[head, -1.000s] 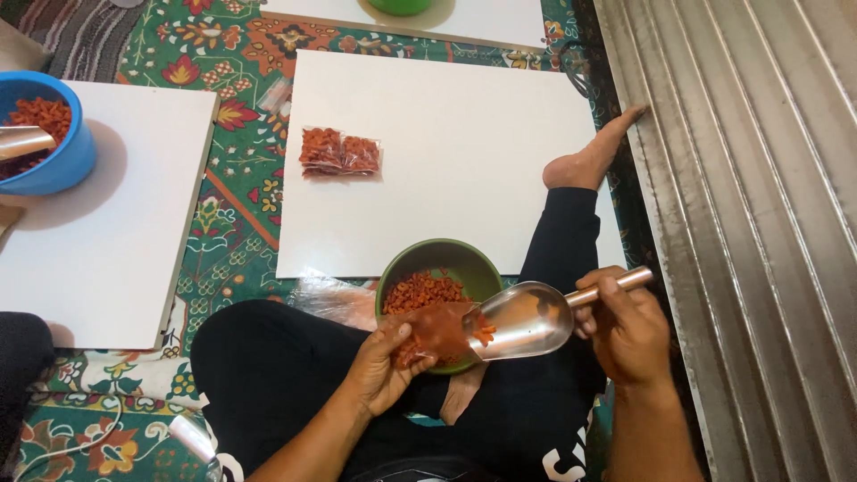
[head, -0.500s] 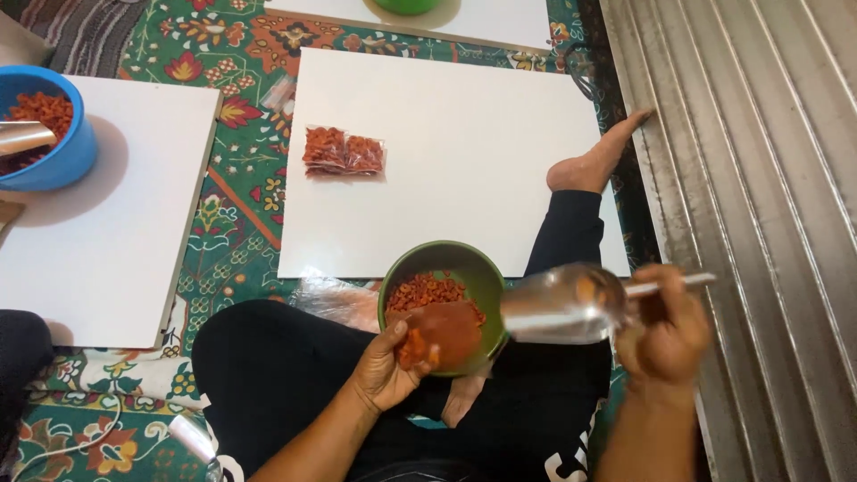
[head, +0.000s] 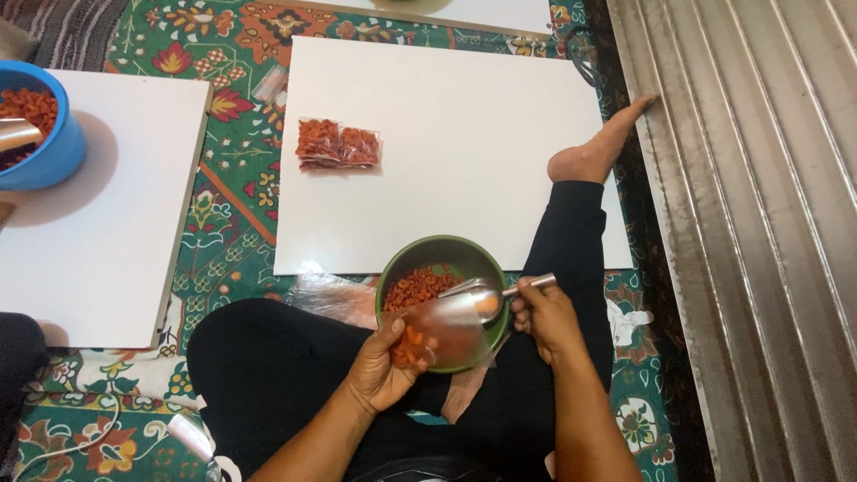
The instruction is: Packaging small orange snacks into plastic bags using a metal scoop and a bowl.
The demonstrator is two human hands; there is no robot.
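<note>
On a patterned carpet (head: 223, 232) lie white boards (head: 446, 152) beside a metal shutter (head: 759, 223).

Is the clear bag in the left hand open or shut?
Open: the left hand holds the clear bag while the metal scoop tips orange pieces in.

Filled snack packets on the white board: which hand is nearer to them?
Left. The left hand holds a clear bag below the packets; the right hand, gripping the metal scoop, sits farther right.
</note>
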